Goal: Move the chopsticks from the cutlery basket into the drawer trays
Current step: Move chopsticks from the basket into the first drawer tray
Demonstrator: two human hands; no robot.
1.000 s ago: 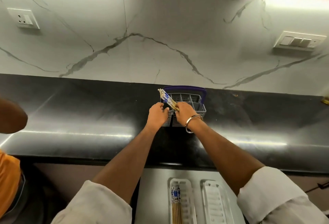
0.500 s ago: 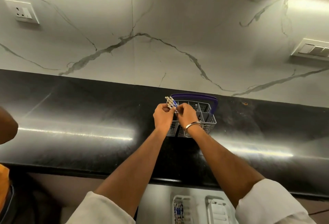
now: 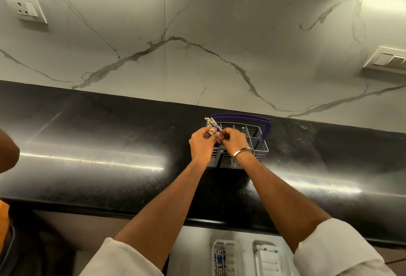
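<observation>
Both hands have closed together: left hand [image 3: 201, 143] and right hand [image 3: 234, 141] clamp their fingers on the chopsticks [image 3: 212, 125] above the cutlery basket [image 3: 260, 149], bunching them, likely for lifting toward the drawer trays [image 3: 228, 245].

We see two bare forearms emerging from pale, off-white sleeves [image 3: 334, 251] pushed up toward the elbows. The right wrist carries a plain silver-coloured bangle [image 3: 242, 151], apparently metal. The fabric looks soft and loosely bunched.
</observation>
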